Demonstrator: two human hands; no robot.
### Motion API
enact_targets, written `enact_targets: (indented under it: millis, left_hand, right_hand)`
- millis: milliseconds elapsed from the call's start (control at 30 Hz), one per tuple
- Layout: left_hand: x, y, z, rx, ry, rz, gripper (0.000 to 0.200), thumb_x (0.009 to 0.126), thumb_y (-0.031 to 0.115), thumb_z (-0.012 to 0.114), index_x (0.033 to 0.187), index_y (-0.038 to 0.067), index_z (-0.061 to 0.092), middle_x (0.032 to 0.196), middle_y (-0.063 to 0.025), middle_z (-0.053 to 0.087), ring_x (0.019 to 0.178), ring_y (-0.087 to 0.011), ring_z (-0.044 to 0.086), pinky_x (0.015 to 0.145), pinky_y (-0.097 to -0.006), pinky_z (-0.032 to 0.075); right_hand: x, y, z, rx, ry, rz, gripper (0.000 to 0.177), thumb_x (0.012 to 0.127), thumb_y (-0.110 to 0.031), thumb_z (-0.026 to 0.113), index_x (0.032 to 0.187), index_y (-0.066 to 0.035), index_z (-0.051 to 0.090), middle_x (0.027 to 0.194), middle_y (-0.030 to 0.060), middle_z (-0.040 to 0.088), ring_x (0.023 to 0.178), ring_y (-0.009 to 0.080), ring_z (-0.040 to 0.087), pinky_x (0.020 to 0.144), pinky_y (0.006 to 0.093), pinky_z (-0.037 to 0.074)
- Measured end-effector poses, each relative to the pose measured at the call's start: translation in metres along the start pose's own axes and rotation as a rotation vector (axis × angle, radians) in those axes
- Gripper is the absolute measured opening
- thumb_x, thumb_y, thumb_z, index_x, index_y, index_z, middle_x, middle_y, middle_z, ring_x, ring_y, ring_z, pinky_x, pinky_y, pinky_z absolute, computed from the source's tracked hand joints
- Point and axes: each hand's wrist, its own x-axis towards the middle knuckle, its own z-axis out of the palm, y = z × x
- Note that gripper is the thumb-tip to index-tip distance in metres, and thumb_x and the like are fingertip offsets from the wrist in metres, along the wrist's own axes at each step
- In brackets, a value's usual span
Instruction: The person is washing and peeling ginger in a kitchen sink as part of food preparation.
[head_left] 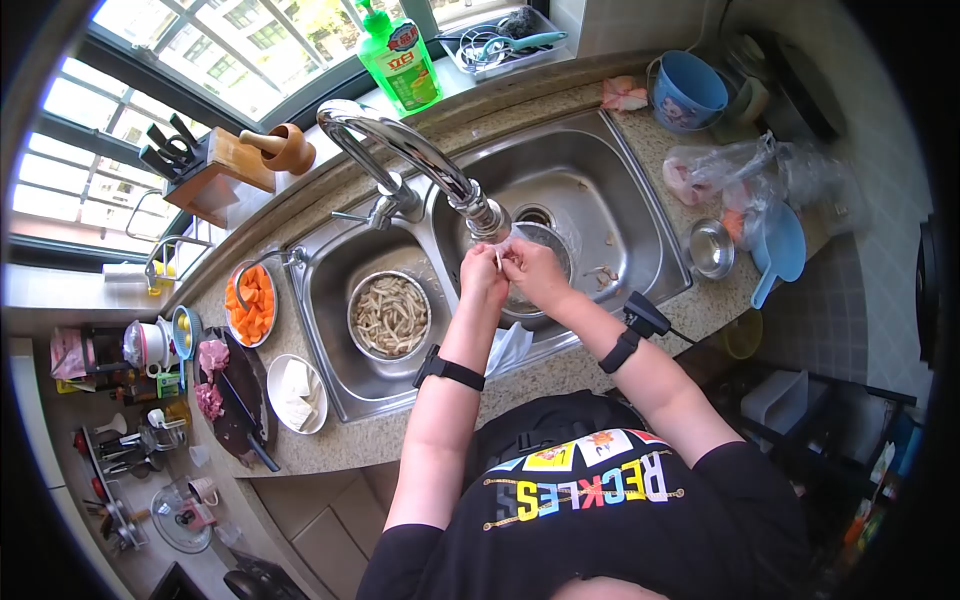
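Observation:
My left hand (pixel 483 270) and my right hand (pixel 533 272) meet just below the tap spout (pixel 489 222). Their fingers pinch together around a small pale piece (pixel 499 256), possibly a mushroom; most of it is hidden by the fingers. Beneath them in the right basin sits a metal bowl (pixel 560 248), partly covered by my right hand and forearm. In the left basin stands a round metal bowl (pixel 431 320) filled with slender, pale brown mushrooms (pixel 390 314).
Small scraps (pixel 604 276) lie in the right basin. Left of the sink are a bowl of carrot chunks (pixel 257 305), a white bowl with white blocks (pixel 297 394), and a cutting board (pixel 235 425) with raw meat and a knife. Plastic bags (pixel 735 180) and a blue dipper (pixel 780 245) sit right.

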Motion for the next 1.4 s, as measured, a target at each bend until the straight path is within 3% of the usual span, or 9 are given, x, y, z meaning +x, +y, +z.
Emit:
enact_targets:
  millis: [200,300,367,633,900,1000,1200,1300,1400]
  left_hand:
    - [0.003,-0.015,0.001,-0.186,0.015,-0.087,0.012,0.082,-0.005,0.043,0.074,0.001,0.048,0.073,-0.0091,0.053,0.065,-0.0208,0.056,0.064,-0.0318,0.05]
    - [0.0,-0.01,0.002,-0.136,0.058,-0.116,0.009,0.086,-0.002,0.041,0.08,0.0,0.048,0.078,-0.0105,0.054,0.07,-0.0215,0.057,0.066,-0.0317,0.05]
    - [0.0,-0.004,0.0,-0.247,-0.007,-0.176,0.015,0.088,-0.001,0.036,0.099,-0.004,0.045,0.095,-0.0169,0.054,0.085,-0.0266,0.058,0.076,-0.0384,0.052]
    - [-0.016,-0.001,0.016,-0.188,-0.12,-0.224,0.02,0.089,0.001,0.035,0.105,-0.007,0.044,0.098,-0.0188,0.056,0.102,-0.0302,0.055,0.09,-0.0417,0.048]
    - [-0.027,-0.008,0.033,-0.327,-0.164,-0.374,0.014,0.091,0.006,0.04,0.097,-0.003,0.049,0.101,-0.0189,0.056,0.106,-0.0347,0.052,0.097,-0.0477,0.04]
    - [-0.026,-0.031,0.039,-0.023,-0.3,-0.272,0.014,0.092,0.011,0.041,0.096,0.002,0.051,0.103,-0.0168,0.058,0.102,-0.03,0.056,0.093,-0.0458,0.043]
    - [-0.036,-0.107,0.019,0.77,-0.375,-0.344,0.045,0.092,0.038,0.041,0.132,0.017,0.036,0.131,-0.0084,0.042,0.121,-0.022,0.037,0.099,-0.0472,0.029]
    - [-0.048,-0.066,0.015,0.543,-0.307,-0.632,0.043,0.092,0.037,0.041,0.13,0.016,0.04,0.135,-0.0091,0.036,0.123,-0.0269,0.034,0.097,-0.0471,0.031]
    - [-0.048,-0.034,0.014,0.377,-0.238,-0.434,0.039,0.092,0.034,0.042,0.125,0.013,0.045,0.121,-0.0089,0.048,0.116,-0.0282,0.041,0.092,-0.0476,0.038]
  right_hand:
    - [-0.003,0.015,-0.006,-0.026,0.028,-0.179,0.013,0.08,-0.011,0.059,0.087,0.001,0.06,0.076,0.011,0.064,0.067,0.0171,0.061,0.062,0.0285,0.048]
    - [0.003,0.019,-0.002,0.364,0.024,-0.082,0.013,0.083,-0.012,0.058,0.084,0.001,0.06,0.072,0.0056,0.062,0.06,0.0113,0.057,0.053,0.0243,0.045]
    - [0.007,-0.001,-0.019,0.776,-0.128,0.425,0.011,0.082,-0.011,0.059,0.085,0.0,0.059,0.065,0.0006,0.057,0.051,0.0061,0.049,0.042,0.0208,0.037]
    - [0.007,0.018,-0.057,1.453,-0.409,0.542,0.017,0.087,-0.011,0.052,0.1,-0.001,0.055,0.068,-0.0023,0.046,0.048,0.0011,0.037,0.037,0.0117,0.028]
    - [0.0,0.024,-0.109,1.546,-0.303,0.483,0.021,0.086,-0.015,0.056,0.103,-0.003,0.055,0.065,-0.0022,0.045,0.05,0.0022,0.041,0.035,0.0113,0.031]
    - [-0.005,0.023,-0.121,1.57,-0.253,0.467,0.02,0.087,-0.015,0.055,0.103,-0.003,0.055,0.065,-0.0016,0.045,0.049,0.0027,0.041,0.035,0.0121,0.031]
    - [-0.015,0.023,-0.133,1.463,-0.187,0.448,0.017,0.086,-0.012,0.055,0.099,-0.002,0.056,0.065,-0.0014,0.047,0.047,0.0024,0.039,0.036,0.013,0.03]
    - [-0.021,0.017,-0.129,1.23,-0.092,0.481,0.016,0.086,-0.012,0.055,0.099,-0.002,0.056,0.065,-0.0019,0.047,0.047,0.0022,0.039,0.036,0.013,0.029]
    - [-0.017,0.014,-0.103,1.121,-0.077,0.486,0.013,0.084,-0.011,0.057,0.095,-0.003,0.057,0.066,-0.0018,0.049,0.046,0.0023,0.04,0.036,0.0136,0.028]
